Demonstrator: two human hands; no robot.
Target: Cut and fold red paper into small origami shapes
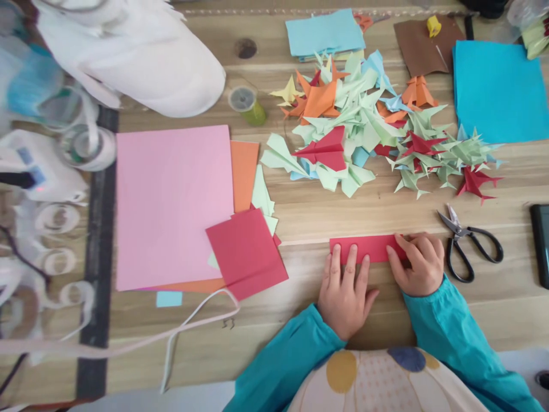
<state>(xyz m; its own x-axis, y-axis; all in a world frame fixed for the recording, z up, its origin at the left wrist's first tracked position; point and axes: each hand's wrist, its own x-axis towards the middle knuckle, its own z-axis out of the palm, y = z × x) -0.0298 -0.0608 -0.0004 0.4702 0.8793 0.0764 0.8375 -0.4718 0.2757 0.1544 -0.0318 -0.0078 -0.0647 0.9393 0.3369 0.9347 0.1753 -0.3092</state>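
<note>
Red paper strip (369, 247), long and narrow, crisp along its upper edge, lying flat on the wooden table (321, 220) close to the near edge. Pinned along its left half by the left hand (346, 289), fingers stretched out and released, tips resting on the paper. Covered at its right end by the right hand (418, 264), fingers bent over the paper; pinching or only pressing, cannot tell. Just right of that, black scissors (469, 243). Farther back, a small green tube (253, 111) with a clear cap, contents unclear. Beyond the strip, a heap of folded paper figures (364, 126) in green, red, orange and blue. To the left, a pink sheet (171, 206) over orange ones, with a red square (246, 252) overlapping its corner. At far right, a blue sheet (500, 91).
</note>
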